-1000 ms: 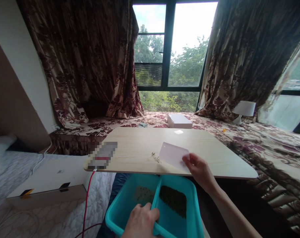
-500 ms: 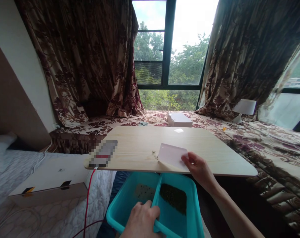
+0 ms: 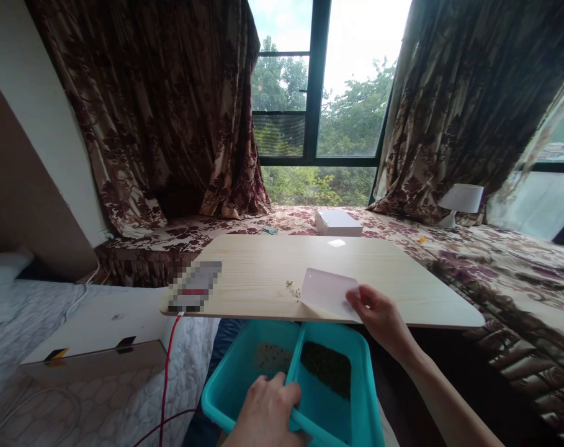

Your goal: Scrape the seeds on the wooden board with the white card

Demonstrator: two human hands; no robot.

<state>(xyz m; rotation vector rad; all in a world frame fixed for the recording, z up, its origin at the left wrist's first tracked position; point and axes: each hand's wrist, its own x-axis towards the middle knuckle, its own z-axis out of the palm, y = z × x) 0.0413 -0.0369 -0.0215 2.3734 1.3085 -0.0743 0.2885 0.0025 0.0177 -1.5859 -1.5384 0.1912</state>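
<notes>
My right hand (image 3: 379, 318) pinches a white plastic scraper card (image 3: 327, 292) that lies tilted on the light wooden table (image 3: 263, 273), near its front edge. A small cluster of seeds (image 3: 291, 289) sits on the table just left of the card. Below the table edge, my left hand (image 3: 267, 416) grips the near rim and divider of a teal two-compartment tray (image 3: 360, 397). The tray's right compartment holds a heap of dark green beans (image 3: 326, 367); its left compartment holds a thin scatter of pale grains (image 3: 270, 357).
A blurred-out object (image 3: 194, 287) lies on the table's left end, with a red cable (image 3: 165, 379) hanging below it. A white box (image 3: 337, 221) and a white lamp (image 3: 461, 202) stand on the patterned window seat. A flat cardboard box (image 3: 100, 329) rests on the bed at left.
The right hand and the scraper card have shifted slightly along the table edge beside the seeds. The left hand keeps its grip on the tray. The view has tilted a little.
</notes>
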